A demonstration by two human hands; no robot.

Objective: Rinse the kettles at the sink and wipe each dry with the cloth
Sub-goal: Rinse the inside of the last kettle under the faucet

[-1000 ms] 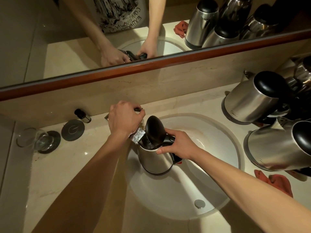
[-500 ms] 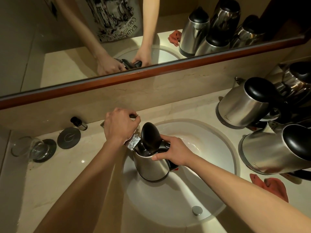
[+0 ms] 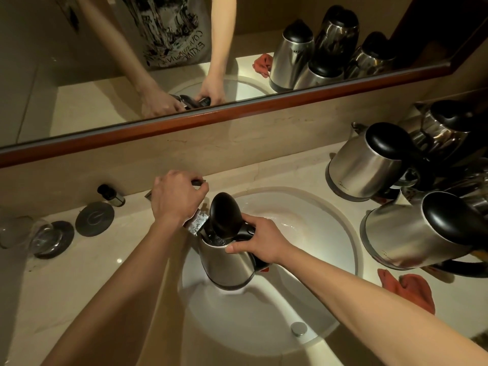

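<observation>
A steel kettle (image 3: 227,265) with its black lid (image 3: 224,215) flipped up stands in the white sink basin (image 3: 311,233), under the chrome tap spout (image 3: 196,224). My right hand (image 3: 258,240) grips its black handle. My left hand (image 3: 178,198) is closed over the tap lever at the back of the basin. Water shows inside the kettle's mouth. More steel kettles stand on the right counter, one at the back (image 3: 369,167) and one nearer (image 3: 412,231). A red cloth (image 3: 409,289) lies in front of them.
A mirror with a wooden frame (image 3: 237,112) runs along the wall. On the left counter stand an upturned glass (image 3: 26,236) on a dark coaster, a round dark lid (image 3: 94,219) and a small bottle (image 3: 111,195). The drain plug (image 3: 298,328) sits at the basin's near side.
The view has shifted slightly, so hands and kettle sit lower in frame. Both hands keep their grips; the kettle stays under the spout.
</observation>
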